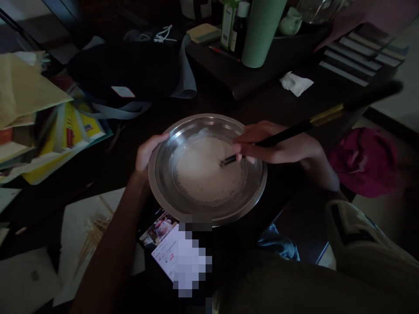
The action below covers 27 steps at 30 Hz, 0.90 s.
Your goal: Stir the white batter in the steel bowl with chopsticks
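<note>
A wide stainless steel bowl (258,192) holds a pale, milky liquid (203,170) with small bubbles near its edge. My left hand (147,152) grips the bowl's left rim, fingers closed over it. Above the bowl's right side, my right hand (265,141) is closed around black chopsticks (288,133) with a gold band. Their tips dip into the liquid near the middle, and their upper ends point up to the right, blurred. Partly under the bowl's front edge lies a phone (163,244) with a lit screen, partly pixelated.
Books and papers (52,126) pile up at left, beside a dark bag (124,69). Thin wooden sticks (94,226) lie on paper. Behind stand a green tumbler (263,35) and a dark bottle (239,30). Crumpled tissue (296,83) and stacked books (356,56) are at right.
</note>
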Each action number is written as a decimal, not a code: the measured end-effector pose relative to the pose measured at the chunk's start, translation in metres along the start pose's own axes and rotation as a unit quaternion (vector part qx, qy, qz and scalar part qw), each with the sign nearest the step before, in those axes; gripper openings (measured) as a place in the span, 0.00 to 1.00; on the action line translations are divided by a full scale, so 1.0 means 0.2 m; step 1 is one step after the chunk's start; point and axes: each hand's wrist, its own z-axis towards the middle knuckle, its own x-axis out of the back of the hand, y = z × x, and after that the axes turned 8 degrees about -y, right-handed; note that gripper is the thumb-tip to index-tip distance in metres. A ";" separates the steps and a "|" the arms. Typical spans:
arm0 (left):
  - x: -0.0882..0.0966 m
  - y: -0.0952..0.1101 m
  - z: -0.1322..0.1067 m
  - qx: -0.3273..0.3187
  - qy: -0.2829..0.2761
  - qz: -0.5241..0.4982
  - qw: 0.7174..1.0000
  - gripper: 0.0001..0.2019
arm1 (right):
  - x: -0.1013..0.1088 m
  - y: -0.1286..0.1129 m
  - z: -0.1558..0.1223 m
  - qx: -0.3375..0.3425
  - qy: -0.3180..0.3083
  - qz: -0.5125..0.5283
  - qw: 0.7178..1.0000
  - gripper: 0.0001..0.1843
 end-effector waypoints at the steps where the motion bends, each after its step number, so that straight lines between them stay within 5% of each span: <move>1: 0.00 0.00 0.00 0.002 0.005 -0.004 1.000 0.11 | 0.00 0.00 0.00 0.023 -0.036 0.022 0.999 0.22; 4: -0.01 0.00 0.00 0.006 0.020 -0.010 1.000 0.09 | -0.04 0.01 0.04 0.077 -0.074 0.012 0.994 0.21; 9: 0.00 0.00 0.00 0.013 0.001 -0.005 1.000 0.09 | -0.02 0.03 0.02 0.004 0.043 -0.103 0.994 0.20; 12: 0.01 -0.01 0.00 0.004 0.005 0.005 1.000 0.09 | 0.03 0.01 -0.02 -0.006 0.005 -0.072 0.997 0.21; 16: 0.02 -0.01 0.01 0.004 -0.024 -0.002 1.000 0.10 | -0.02 0.01 0.02 0.084 -0.120 0.006 0.989 0.21; 18: 0.01 -0.01 0.01 0.010 -0.021 -0.005 1.000 0.11 | -0.06 0.02 0.06 0.099 -0.109 -0.008 0.989 0.19; 22: -0.01 0.01 -0.01 0.030 0.016 -0.007 0.999 0.14 | -0.04 0.04 0.04 0.027 0.012 -0.061 0.998 0.17; 27: -0.02 0.01 -0.01 0.011 0.029 -0.003 1.000 0.11 | 0.03 0.03 -0.02 0.016 -0.067 0.045 0.997 0.23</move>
